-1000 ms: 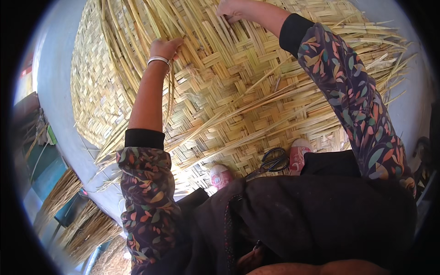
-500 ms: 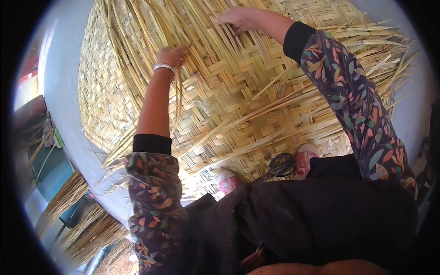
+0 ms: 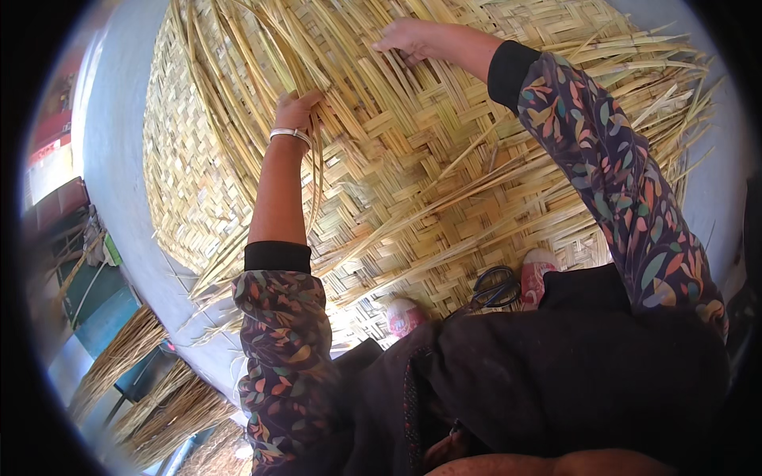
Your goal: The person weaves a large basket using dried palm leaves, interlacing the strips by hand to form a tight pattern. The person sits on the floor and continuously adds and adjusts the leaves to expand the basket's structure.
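The person sits at the near edge of a big woven mat (image 3: 444, 198) made of yellow straw strips. The mat lies flat on a grey floor (image 3: 119, 159) and fills most of the view.

The left hand (image 3: 298, 109) is at about 11 o'clock from the person's body. Its fingers are curled shut around a bunch of loose strips (image 3: 238, 71). These loose strips are long and thin. They run from the hand up and away toward 11 o'clock, and some hang down beside the wrist toward 6 o'clock. A pale bangle (image 3: 290, 133) sits on that wrist.

The right hand (image 3: 409, 38) is at about 12 o'clock, farther out than the left one. It rests on the woven part with the fingers bent down onto the strips. I cannot tell if it pinches one strip or only presses on them.

The two hands are near each other but apart. The loose bunch lies to the left of the right hand, at about 8 o'clock from it, so the left hand is the nearer one to it and already has it.

Black scissors (image 3: 496, 287) lie on the mat at 6 o'clock, close to the person's lap, between two pink shoes (image 3: 405, 316). More straw bundles (image 3: 151, 381) lie on the floor at 8 o'clock, well apart from the hands.
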### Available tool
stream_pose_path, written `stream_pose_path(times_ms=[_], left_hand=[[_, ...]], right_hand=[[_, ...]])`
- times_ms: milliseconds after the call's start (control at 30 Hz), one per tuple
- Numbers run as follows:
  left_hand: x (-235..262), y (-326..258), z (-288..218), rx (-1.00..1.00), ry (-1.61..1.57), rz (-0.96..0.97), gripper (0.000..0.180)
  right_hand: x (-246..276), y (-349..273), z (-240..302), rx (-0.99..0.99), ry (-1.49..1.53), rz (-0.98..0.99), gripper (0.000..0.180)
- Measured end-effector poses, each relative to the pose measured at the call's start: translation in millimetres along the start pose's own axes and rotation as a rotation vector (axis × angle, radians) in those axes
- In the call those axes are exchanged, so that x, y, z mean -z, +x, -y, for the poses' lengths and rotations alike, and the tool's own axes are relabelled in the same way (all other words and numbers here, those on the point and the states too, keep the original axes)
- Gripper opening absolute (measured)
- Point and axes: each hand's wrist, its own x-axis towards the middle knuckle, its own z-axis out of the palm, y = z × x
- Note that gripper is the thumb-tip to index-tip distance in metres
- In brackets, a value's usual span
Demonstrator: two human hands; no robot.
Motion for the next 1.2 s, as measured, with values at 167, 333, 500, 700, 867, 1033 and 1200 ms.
stream_pose_path(times_ms=[167,333,500,700,867,1033,1200], left_hand=[[-6,15,10,-0.084,0.664,-0.235,0.032],[-25,0,1,-0.203,1.025,-0.419,0.045],[-6,25,12,-0.192,0.672,-0.226,0.046],[-13,2,-12,-0.015,-0.041,0.128,0.03],[-6,10,-7,0.048,0.011,0.168,0.033],[-22,2,-20,0.049,-0.02,0.066,0.026],[-13,16,-9,0.05,-0.165,0.004,0.021]], right_hand=[[1,-14,10,0.039,0.022,0.06,0.047],[10,5,6,-0.014,0.07,0.081,0.04],[20,28,-12,0.074,0.065,0.223,0.038],[8,0,6,0.16,-0.035,0.114,0.037],[-1,-9,11,0.229,0.135,0.189,0.037],[0,22,25,0.201,0.456,0.104,0.027],[5,16,61,0.154,0.869,0.371,0.032]])
